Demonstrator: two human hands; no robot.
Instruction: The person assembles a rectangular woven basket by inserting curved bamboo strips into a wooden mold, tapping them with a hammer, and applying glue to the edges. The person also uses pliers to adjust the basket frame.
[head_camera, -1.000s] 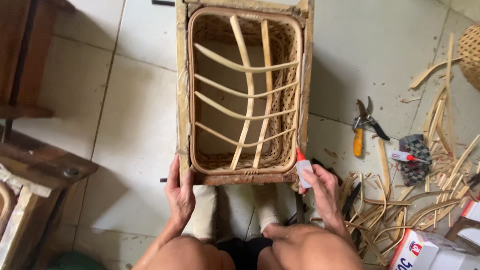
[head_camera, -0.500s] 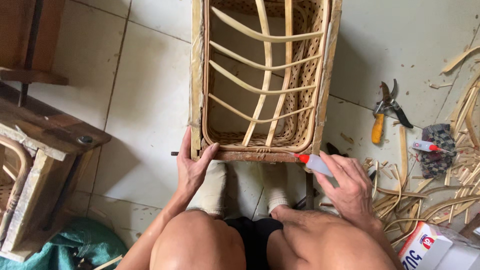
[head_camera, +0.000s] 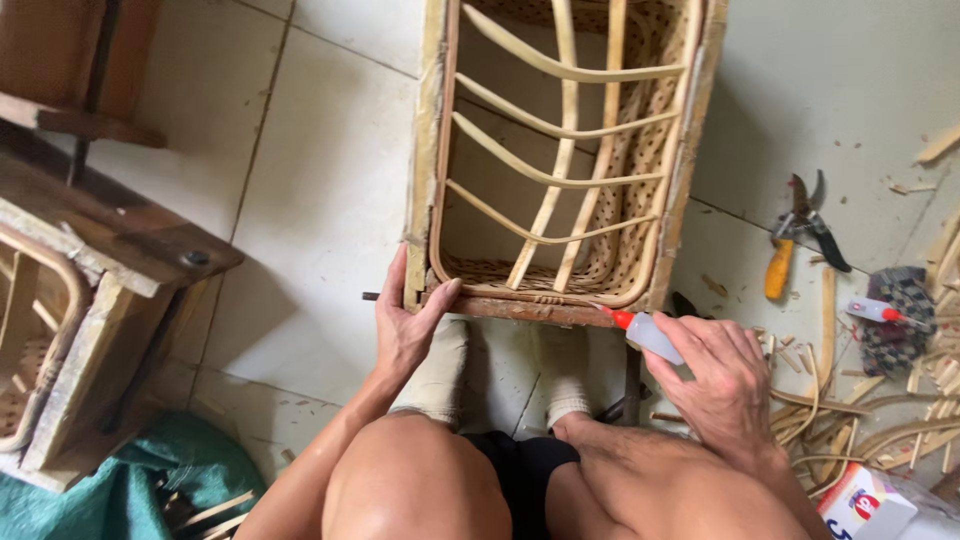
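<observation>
The left hand (head_camera: 408, 325) grips the near corner of the woven rattan chair frame with curved cane slats (head_camera: 560, 150), thumb on its rail. The right hand (head_camera: 722, 385) pinches a small translucent glue bottle with a red nozzle (head_camera: 648, 335), tip touching that rail. Orange-handled pruning shears (head_camera: 795, 240) lie beyond the right hand.

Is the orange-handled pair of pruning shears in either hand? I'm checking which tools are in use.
No: the orange-handled pruning shears lie on the tiled floor, apart from both hands.
</observation>
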